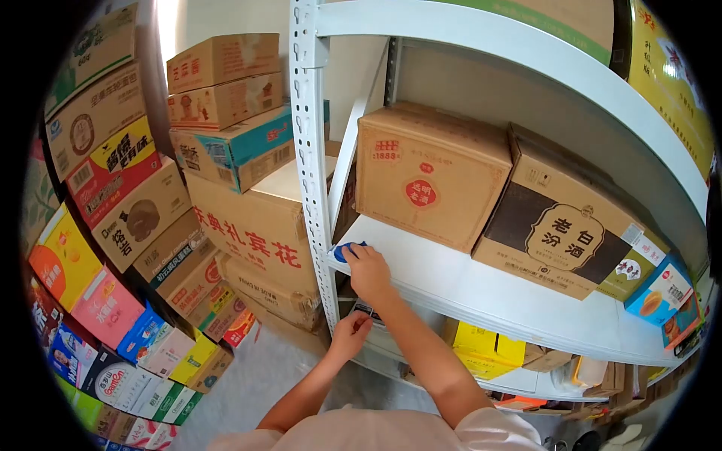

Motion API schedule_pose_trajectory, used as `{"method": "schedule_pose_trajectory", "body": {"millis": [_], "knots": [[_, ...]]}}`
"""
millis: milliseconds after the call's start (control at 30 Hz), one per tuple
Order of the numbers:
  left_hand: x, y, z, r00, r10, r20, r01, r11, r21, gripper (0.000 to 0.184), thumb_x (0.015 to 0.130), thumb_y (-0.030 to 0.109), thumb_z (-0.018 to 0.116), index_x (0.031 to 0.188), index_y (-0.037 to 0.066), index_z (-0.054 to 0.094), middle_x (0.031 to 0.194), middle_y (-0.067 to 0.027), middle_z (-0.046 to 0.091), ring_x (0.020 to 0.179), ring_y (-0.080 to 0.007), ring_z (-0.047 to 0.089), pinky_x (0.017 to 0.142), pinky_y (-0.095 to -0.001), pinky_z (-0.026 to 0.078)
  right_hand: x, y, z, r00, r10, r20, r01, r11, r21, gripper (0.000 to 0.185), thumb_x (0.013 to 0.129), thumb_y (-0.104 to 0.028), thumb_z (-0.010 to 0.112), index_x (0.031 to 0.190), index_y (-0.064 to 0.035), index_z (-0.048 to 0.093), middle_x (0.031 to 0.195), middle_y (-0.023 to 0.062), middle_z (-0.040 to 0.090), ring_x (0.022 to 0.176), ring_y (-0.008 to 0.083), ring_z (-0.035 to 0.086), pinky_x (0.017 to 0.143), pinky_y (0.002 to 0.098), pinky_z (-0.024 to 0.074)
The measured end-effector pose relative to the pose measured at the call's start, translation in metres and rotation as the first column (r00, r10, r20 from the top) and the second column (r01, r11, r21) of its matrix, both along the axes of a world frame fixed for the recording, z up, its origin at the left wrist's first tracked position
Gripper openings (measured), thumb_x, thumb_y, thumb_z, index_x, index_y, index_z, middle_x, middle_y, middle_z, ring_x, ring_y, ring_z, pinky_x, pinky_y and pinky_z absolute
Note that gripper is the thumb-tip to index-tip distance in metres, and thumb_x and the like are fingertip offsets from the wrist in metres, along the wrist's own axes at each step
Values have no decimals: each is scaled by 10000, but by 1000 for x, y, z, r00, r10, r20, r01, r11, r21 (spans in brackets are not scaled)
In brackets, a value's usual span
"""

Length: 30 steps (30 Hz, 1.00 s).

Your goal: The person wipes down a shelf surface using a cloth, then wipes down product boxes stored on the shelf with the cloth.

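White shelf (pixel 451 278) spreads before boxes (pixel 432 177), right hand (pixel 368 272) holding blue cloth (pixel 342 252) near edge.

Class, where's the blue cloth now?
In the head view, the blue cloth is under the right hand at the left end of the shelf, beside the perforated post.
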State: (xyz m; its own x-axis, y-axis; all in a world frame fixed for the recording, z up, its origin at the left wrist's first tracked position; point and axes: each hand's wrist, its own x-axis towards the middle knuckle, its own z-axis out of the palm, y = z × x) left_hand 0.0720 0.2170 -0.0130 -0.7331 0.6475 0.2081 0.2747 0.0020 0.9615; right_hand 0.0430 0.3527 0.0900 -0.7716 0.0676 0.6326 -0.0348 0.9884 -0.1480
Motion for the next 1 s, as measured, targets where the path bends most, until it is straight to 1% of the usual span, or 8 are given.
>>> {"method": "schedule_pose_trajectory", "body": {"millis": [167, 233, 400, 500, 767, 867, 967, 1000], "knots": [[-6, -2, 12, 998, -56, -27, 56, 998, 7, 116, 939, 90, 578, 983, -6, 627, 716, 8, 576, 647, -52, 506, 593, -222, 418, 51, 12, -5, 990, -118, -76, 115, 993, -36, 377, 784, -38, 595, 1157, -39, 650, 1185, 127, 629, 1092, 316, 577, 945, 422, 458], [-10, 0, 16, 996, -75, 38, 75, 997, 22, 120, 938, 96, 583, 995, 0, 627, 728, 7, 582, 653, -56, 509, 601, -222, 422, 79, 19, -3, 982, -166, -87, 161, 985, -60, 374, 785, -50, 611, 1156, -33, 651, 1186, 135, 627, 1094, 320, 579, 953, 427, 456], [-22, -9, 26, 992, -127, -28, 128, 991, 30, 129, 932, 105, 597, 1012, 10, 632, 740, 6, 590, 669, -50, 512, 613, -216, 426, 145, 21, 11, 918, -380, -111, 373, 924, -79, 389, 755, -11, 620, 1142, 21, 643, 1168, 194, 618, 1073, 360, 578, 951, 448, 451], [-29, -22, 33, 989, -143, -46, 144, 989, 21, 131, 926, 111, 609, 1015, 18, 636, 743, 11, 591, 678, -43, 510, 617, -214, 426, 136, 21, 4, 889, -449, -89, 451, 892, 4, 392, 731, -21, 611, 1116, 53, 631, 1165, 217, 613, 1074, 363, 584, 949, 442, 455], [-48, -48, 30, 988, -147, -40, 147, 989, 1, 126, 919, 108, 618, 1009, 23, 642, 752, 28, 590, 668, -28, 501, 610, -201, 421, 2, 30, -1, 971, -235, -40, 237, 970, 52, 356, 791, -40, 537, 1121, 66, 622, 1180, 239, 606, 1053, 360, 603, 932, 407, 479], [-52, -57, 35, 982, -170, -79, 171, 985, 13, 123, 920, 103, 618, 1011, 25, 642, 755, 39, 589, 653, -21, 487, 597, -193, 412, -39, 35, 5, 978, -190, 81, 189, 982, 24, 336, 819, -36, 519, 1125, 56, 623, 1206, 234, 586, 1060, 361, 599, 929, 401, 482], [-55, -63, 38, 982, -184, -49, 185, 982, 22, 121, 919, 101, 618, 1013, 30, 643, 753, 41, 585, 648, -22, 475, 591, -195, 407, -64, 36, 20, 940, -194, 282, 250, 952, -178, 322, 834, -31, 519, 1127, -32, 653, 1146, 192, 560, 1099, 371, 568, 934, 425, 475], [-58, -63, 35, 980, -185, -76, 187, 982, 25, 119, 919, 100, 619, 1013, 32, 643, 756, 41, 582, 653, -23, 471, 595, -195, 406, -69, 38, 19, 942, -187, 280, 242, 954, -175, 322, 834, -31, 519, 1127, -32, 653, 1146, 192, 560, 1099, 371, 568, 934, 425, 475]]}}
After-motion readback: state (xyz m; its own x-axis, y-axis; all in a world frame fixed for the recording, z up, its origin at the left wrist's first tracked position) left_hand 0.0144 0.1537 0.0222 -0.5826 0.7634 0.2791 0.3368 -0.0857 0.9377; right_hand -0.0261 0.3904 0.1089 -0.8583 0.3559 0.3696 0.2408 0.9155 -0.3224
